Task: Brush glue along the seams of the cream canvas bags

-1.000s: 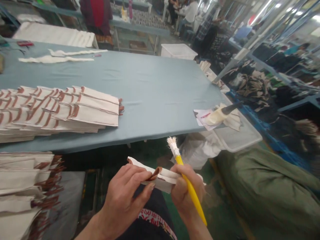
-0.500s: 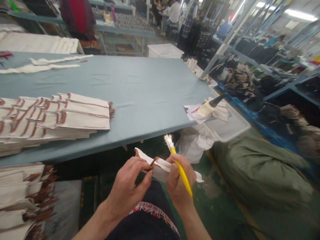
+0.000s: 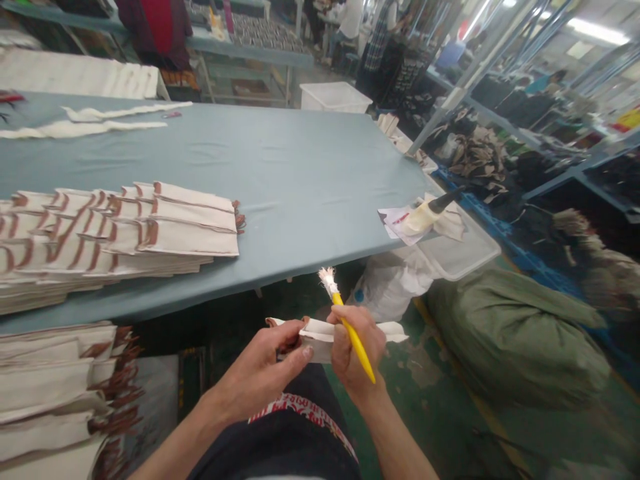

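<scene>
My right hand [image 3: 357,347] is closed round a yellow-handled brush [image 3: 356,340], whose pale frayed bristles point up and away from me. The same hand also grips the right part of a folded cream fabric piece [image 3: 320,331] with brown edging. At the left part of this piece, my left hand [image 3: 270,360] pinches it with thumb and fingers, partly hiding the brown edge. Both hands are above my lap, in front of the table edge.
A blue-grey covered table [image 3: 300,173] spans the front, with stacked cream fabric pieces [image 3: 190,227] at left. More stacks [image 3: 45,387] lie below left. A glue-coated container with a dark handle [image 3: 425,213] stands at right, near a clear plastic bin [image 3: 465,247] and green sack [image 3: 515,340].
The fabric piece has turned flatter, its left end lower. My left fingers have shifted on its brown edge. The brush has moved slightly left with my right hand.
</scene>
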Available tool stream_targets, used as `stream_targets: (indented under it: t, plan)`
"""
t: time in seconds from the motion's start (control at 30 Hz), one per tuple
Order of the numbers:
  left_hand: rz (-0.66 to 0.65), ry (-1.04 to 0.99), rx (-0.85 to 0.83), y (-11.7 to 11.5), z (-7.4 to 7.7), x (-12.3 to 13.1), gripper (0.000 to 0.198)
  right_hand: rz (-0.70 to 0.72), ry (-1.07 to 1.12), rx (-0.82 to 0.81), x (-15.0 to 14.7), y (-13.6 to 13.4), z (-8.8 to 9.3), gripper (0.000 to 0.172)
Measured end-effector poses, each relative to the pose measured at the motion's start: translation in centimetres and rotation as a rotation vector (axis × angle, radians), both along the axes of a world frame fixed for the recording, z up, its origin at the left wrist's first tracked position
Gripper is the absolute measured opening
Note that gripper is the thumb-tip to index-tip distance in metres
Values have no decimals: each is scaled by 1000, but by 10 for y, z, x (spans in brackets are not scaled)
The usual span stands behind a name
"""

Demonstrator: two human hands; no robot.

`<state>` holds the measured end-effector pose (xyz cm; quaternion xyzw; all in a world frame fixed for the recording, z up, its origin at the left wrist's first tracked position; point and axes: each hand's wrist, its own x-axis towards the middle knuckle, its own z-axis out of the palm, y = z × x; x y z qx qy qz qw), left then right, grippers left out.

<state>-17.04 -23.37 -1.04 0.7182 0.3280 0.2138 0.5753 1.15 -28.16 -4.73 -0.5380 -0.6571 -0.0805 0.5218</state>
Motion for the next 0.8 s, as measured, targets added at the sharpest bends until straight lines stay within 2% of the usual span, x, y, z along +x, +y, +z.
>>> stream_targets:
  t: [0.1, 0.2, 0.3, 0.4, 0.53, 0.63, 0.8]
  plan:
    - [-60, -44, -69, 6, 3, -11, 22, 67, 7, 26, -8, 6, 2, 21]
    - [-73, -78, -58, 9, 8, -18, 29, 85, 53, 3, -13, 8, 8, 23]
    - [6, -53, 32, 8, 12, -22, 33, -7, 205, -5, -19, 4, 24, 27]
    - [54, -38, 119, 5, 10, -25, 33, -105, 380, 79, -25, -5, 47, 30]
    - [100, -7, 299, 2, 2, -24, 31, -100, 402, 93, -29, -22, 65, 28]
    - [138, -14, 464, 0, -2, -21, 31, -117, 351, -7, -26, -35, 62, 20]
    - [156, 27, 684, 0, -7, -14, 31, -271, 388, -145, -22, -45, 49, 15]
